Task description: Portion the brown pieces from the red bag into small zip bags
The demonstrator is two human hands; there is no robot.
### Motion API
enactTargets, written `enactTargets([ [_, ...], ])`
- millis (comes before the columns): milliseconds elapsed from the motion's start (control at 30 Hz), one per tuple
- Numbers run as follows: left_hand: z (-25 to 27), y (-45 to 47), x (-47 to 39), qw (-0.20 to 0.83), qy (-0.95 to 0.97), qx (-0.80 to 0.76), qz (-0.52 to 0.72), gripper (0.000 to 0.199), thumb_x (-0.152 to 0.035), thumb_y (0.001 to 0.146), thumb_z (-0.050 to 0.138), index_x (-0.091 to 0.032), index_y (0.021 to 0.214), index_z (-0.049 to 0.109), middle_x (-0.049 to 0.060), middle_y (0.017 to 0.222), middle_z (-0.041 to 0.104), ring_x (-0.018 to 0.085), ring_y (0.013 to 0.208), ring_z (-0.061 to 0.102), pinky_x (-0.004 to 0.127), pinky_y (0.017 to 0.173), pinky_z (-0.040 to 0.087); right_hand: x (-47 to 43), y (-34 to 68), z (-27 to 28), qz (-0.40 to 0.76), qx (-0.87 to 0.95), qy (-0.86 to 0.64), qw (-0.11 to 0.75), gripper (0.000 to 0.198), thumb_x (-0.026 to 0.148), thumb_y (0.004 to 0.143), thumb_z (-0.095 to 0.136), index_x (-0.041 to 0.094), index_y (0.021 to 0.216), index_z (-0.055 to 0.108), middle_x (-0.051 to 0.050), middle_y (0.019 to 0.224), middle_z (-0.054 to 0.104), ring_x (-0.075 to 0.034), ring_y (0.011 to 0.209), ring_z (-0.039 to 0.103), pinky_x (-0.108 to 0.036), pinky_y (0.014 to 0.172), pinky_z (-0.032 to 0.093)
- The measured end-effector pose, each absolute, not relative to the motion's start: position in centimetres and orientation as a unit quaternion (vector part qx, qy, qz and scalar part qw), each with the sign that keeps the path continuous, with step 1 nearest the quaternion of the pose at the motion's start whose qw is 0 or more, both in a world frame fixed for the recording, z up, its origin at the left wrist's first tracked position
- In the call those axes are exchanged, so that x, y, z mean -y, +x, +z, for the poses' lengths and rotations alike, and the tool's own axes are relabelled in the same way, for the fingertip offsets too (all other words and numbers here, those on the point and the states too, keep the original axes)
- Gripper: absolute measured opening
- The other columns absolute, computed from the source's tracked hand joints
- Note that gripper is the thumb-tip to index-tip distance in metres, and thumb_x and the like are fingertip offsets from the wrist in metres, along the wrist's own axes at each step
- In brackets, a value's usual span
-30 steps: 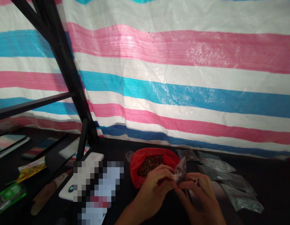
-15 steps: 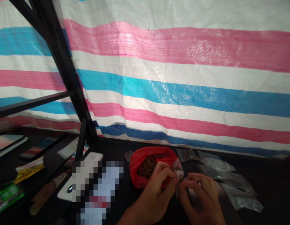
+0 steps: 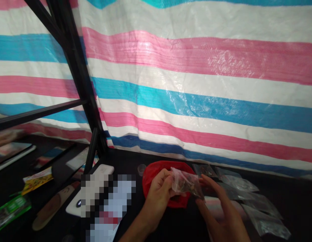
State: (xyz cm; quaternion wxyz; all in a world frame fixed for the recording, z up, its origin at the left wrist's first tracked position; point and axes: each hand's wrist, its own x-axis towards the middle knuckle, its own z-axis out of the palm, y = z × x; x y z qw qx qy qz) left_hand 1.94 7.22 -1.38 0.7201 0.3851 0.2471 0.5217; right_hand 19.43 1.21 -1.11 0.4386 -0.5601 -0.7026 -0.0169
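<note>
My left hand (image 3: 159, 188) is closed, pinching one end of a small clear plastic bag (image 3: 184, 183) with some brownish bits inside. The bag stretches sideways toward my right hand (image 3: 221, 205), whose thumb and forefinger are spread around its far end; whether they touch it I cannot tell. Behind and below the bag lies a red plastic bag (image 3: 156, 168), its contents mostly hidden by my hand and the small bag. A flat, shiny, pale-pinkish object (image 3: 213, 204) rests on the table, partly covered by my right hand.
Several flat clear bags (image 3: 268, 222) lie at the right. A small clear cup (image 3: 142, 169) stands left of the red bag. Farther left are a white phone (image 3: 105, 169), a yellow packet (image 3: 38, 179) and a green packet (image 3: 14, 210). A black frame post (image 3: 81, 80) rises before striped sheeting. Another person's blurred hand (image 3: 6, 137) is at far left.
The small bag has turned from hanging between both hands to lying sideways over the red bag. My right fingers have opened from their pinch. Another person's hand has appeared at far left.
</note>
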Motion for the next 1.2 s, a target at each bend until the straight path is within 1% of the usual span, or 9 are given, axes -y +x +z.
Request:
enactTargets([
  [133,-2.0,1.4,-8.1,0.676,0.359,-0.325,0.556,0.04,-0.056,0.08,0.071,-0.019,0.077,0.053,-0.002,0.074,0.058,0.014,0.066,0.058,0.028,0.064,0.053,-3.5,18.9,0.7,0.035,0.728,-0.513,0.454,0.023,0.032,0.095,0.064,0.027,0.118,0.064,-0.003,0.113,0.074,-0.019,0.097,0.074,-0.028,0.085,0.061],
  [267,-2.5,0.3,-8.3,0.439,0.417,-0.46,0.649,0.022,-0.038,0.088,0.061,-0.021,0.102,0.059,0.004,0.095,0.067,0.022,0.088,0.068,0.039,0.081,0.057,-6.1,18.9,2.7,0.039,0.794,-0.486,0.363,0.014,0.026,0.095,0.063,0.028,0.107,0.069,-0.002,0.112,0.074,-0.021,0.101,0.073,-0.033,0.088,0.06],
  [400,-2.8,-0.2,-7.5,0.309,0.648,-0.424,0.552,0.055,-0.012,0.078,0.064,-0.023,0.131,0.056,0.01,0.132,0.063,0.028,0.125,0.059,0.048,0.112,0.044,-7.2,18.9,4.5,-0.032,0.839,-0.494,0.225,0.021,0.018,0.093,0.064,0.029,0.111,0.069,-0.004,0.113,0.074,-0.026,0.102,0.072,-0.045,0.089,0.057],
  [667,-4.0,1.0,-7.5,0.411,0.666,-0.425,0.455,0.061,-0.016,0.087,0.062,-0.026,0.146,0.049,0.008,0.149,0.055,0.025,0.139,0.051,0.046,0.121,0.037,-6.6,17.7,6.3,-0.01,0.874,-0.465,0.142,0.035,0.013,0.093,0.062,0.029,0.124,0.066,-0.006,0.124,0.071,-0.027,0.107,0.069,-0.047,0.094,0.055],
  [800,-3.6,0.8,-8.0,0.442,0.63,-0.441,0.462,0.056,-0.018,0.088,0.062,-0.025,0.142,0.052,0.007,0.146,0.059,0.023,0.136,0.054,0.043,0.119,0.039,-6.8,18.6,5.8,0.046,0.859,-0.481,0.167,0.068,0.021,0.089,0.07,0.029,0.151,0.043,-0.01,0.149,0.056,-0.029,0.132,0.057,-0.047,0.106,0.048],
  [900,-3.5,0.6,-8.2,0.443,0.615,-0.456,0.467,0.055,-0.019,0.087,0.065,-0.025,0.141,0.053,0.006,0.145,0.061,0.024,0.136,0.055,0.043,0.119,0.039,-7.2,19.7,5.3,0.091,0.854,-0.497,0.124,0.081,0.02,0.087,0.07,0.026,0.157,0.031,-0.012,0.149,0.057,-0.03,0.133,0.056,-0.05,0.109,0.043],
  [967,-3.4,0.5,-8.2,0.445,0.609,-0.458,0.47,0.055,-0.019,0.086,0.066,-0.026,0.14,0.054,0.006,0.144,0.062,0.024,0.136,0.056,0.043,0.118,0.039,-7.4,20.2,5.4,0.1,0.853,-0.504,0.086,0.067,0.012,0.088,0.064,0.026,0.15,0.042,-0.01,0.14,0.065,-0.029,0.123,0.064,-0.052,0.106,0.043],
  [1067,-3.1,0.6,-8.2,0.455,0.606,-0.447,0.474,0.054,-0.018,0.085,0.068,-0.027,0.137,0.056,0.004,0.138,0.067,0.023,0.129,0.061,0.041,0.114,0.044,-7.4,20.6,6.3,0.092,0.852,-0.514,0.047,0.033,0.005,0.089,0.053,0.023,0.113,0.066,-0.006,0.111,0.075,-0.026,0.103,0.069,-0.051,0.099,0.044],
  [1200,-2.3,0.8,-7.9,0.466,0.602,-0.431,0.484,0.054,-0.018,0.083,0.071,-0.027,0.134,0.058,0.002,0.131,0.071,0.022,0.122,0.065,0.037,0.109,0.049,-6.7,21.3,7.7,0.088,0.846,-0.524,0.045,0.017,0.009,0.087,0.056,0.023,0.086,0.065,-0.002,0.095,0.072,-0.024,0.096,0.067,-0.048,0.097,0.044],
])
